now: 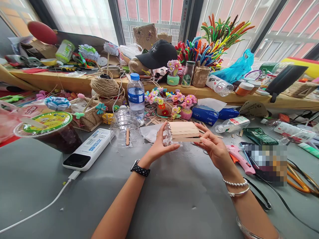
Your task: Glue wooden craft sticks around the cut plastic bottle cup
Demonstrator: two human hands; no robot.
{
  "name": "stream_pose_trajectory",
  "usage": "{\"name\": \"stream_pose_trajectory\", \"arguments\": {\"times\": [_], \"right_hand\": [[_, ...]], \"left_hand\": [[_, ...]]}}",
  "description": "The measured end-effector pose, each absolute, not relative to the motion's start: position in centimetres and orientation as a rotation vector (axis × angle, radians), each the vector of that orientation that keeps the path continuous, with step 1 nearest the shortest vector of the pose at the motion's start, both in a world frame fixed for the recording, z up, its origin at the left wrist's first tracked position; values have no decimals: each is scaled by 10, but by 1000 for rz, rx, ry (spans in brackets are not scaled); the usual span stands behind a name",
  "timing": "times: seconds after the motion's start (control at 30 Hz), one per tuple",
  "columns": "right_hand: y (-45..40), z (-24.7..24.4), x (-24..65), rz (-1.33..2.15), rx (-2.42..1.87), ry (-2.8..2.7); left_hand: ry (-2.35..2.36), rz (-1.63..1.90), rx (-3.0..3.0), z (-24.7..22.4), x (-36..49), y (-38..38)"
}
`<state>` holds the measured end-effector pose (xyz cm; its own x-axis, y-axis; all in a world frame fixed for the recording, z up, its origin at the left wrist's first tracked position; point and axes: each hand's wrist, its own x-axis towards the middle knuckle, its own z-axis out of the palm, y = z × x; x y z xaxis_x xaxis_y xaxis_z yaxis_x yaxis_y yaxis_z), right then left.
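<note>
Several pale wooden sticks lie side by side as a panel (pixel 183 128) on a clear plastic piece, held up above the grey table. My left hand (pixel 163 142) grips the left side of this piece, fingers behind and thumb along the lower edge. At the right end, my right hand (pixel 211 144) pinches a stick at the panel's near edge between thumb and fingers. To the left, a cut clear plastic bottle (pixel 119 127) lies on the table with one brown stick (pixel 127 137) on it.
A pink glue gun (pixel 241 159), a phone and orange-handled scissors (pixel 299 179) lie at the right. Left are a white power bank (pixel 87 151) and a lidded drink cup (pixel 56 139). A water bottle (pixel 136 96) and flower crafts stand behind.
</note>
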<state>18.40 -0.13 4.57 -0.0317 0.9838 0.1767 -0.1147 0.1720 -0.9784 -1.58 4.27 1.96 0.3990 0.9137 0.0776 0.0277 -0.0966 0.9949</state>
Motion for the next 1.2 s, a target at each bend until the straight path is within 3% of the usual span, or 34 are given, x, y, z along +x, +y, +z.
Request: {"name": "stream_pose_trajectory", "arguments": {"times": [1.2], "right_hand": [[-3, 45, 179, 1120, -952, -1285]], "left_hand": [[846, 1051, 1432, 17, -11, 43]]}}
